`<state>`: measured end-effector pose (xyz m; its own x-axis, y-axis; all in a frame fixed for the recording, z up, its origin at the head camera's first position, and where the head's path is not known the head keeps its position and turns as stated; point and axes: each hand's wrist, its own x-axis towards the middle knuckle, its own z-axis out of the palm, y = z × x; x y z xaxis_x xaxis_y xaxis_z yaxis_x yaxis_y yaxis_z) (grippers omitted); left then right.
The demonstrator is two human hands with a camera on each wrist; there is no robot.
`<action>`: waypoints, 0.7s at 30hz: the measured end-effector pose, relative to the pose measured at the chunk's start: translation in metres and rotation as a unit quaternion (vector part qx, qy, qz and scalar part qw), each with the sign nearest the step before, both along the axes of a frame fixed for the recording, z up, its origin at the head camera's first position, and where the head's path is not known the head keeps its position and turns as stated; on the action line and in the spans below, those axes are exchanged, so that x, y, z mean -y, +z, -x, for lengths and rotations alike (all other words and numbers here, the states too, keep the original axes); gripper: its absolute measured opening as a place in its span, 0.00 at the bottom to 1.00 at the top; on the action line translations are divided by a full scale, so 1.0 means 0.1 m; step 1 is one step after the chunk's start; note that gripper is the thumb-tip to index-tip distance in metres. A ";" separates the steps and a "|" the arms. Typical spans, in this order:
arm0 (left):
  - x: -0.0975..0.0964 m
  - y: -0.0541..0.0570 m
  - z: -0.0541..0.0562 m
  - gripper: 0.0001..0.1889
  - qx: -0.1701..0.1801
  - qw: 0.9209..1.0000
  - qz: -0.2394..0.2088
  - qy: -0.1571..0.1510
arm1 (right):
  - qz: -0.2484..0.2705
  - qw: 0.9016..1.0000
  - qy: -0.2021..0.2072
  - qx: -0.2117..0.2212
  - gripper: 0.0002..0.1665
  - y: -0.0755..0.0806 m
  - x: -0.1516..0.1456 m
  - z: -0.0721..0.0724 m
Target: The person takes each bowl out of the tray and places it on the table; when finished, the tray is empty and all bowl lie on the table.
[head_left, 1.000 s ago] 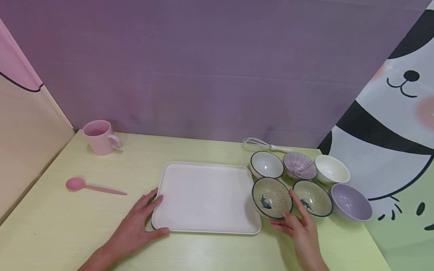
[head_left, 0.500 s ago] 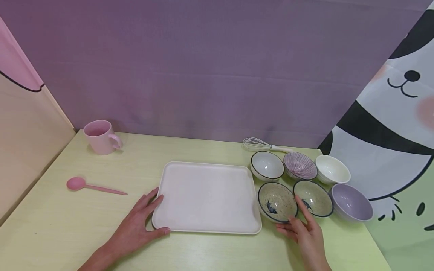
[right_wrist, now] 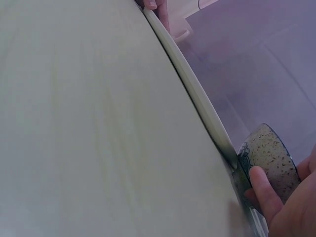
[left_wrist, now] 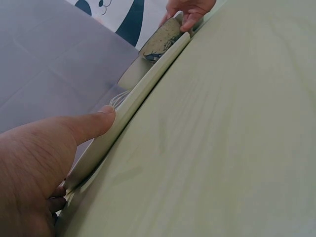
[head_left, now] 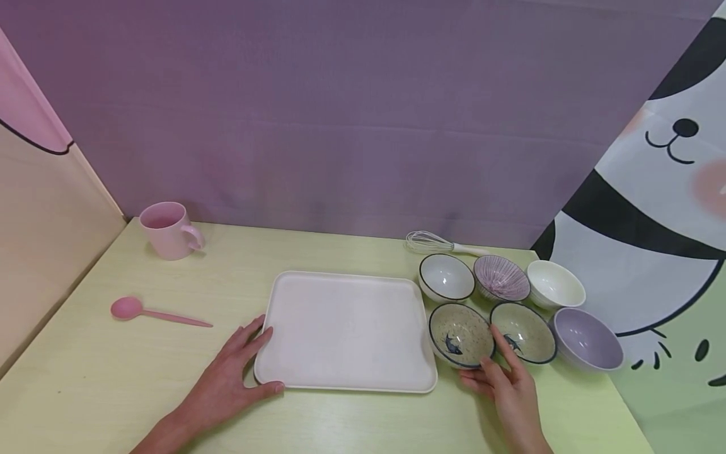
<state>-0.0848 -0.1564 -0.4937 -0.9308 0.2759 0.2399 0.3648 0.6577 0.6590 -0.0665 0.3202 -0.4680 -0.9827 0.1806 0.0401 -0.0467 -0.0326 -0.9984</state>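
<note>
In the head view my left hand [head_left: 229,372] grips the near left corner of a white rectangular tray [head_left: 346,334], its thumb at the front rim and fingers along the left side. The left wrist view shows that thumb [left_wrist: 94,126] against the rim. At the tray's right side, my right hand [head_left: 507,384] holds a speckled beige bowl [head_left: 462,334] with a dark blue rim and a blue painted figure inside. The thumb and index finger lie at its rim, other fingers beneath; the bowl is tilted in the right wrist view. A similar beige bowl [head_left: 524,331] stands just right of it.
Behind are a dark-rimmed white bowl [head_left: 446,277], a purple-striped bowl [head_left: 501,278] and a plain white bowl [head_left: 556,284]. A lilac bowl [head_left: 588,338] stands near the right edge. A whisk [head_left: 437,243] lies at the back; a pink mug [head_left: 167,233] and pink spoon [head_left: 127,308] are left.
My right hand has moved the speckled bowl rightward and slightly nearer, off its overlap with the tray's edge, then slightly back left. The left hand and tray have stayed put.
</note>
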 end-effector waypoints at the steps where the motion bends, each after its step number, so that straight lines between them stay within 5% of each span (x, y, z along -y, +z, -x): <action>1: 0.00 0.00 0.00 0.52 0.000 1.000 -0.001 -0.001 | -0.003 1.000 -0.001 0.003 0.40 0.01 0.00 0.01; 12: 0.00 -0.01 0.00 0.51 -0.005 1.000 -0.008 -0.002 | -0.069 0.997 -0.002 0.045 0.40 0.07 -0.01 0.04; 21: 0.01 0.03 0.00 0.46 0.009 0.999 -0.038 -0.008 | -0.186 0.981 -0.029 0.049 0.39 0.16 -0.05 -0.02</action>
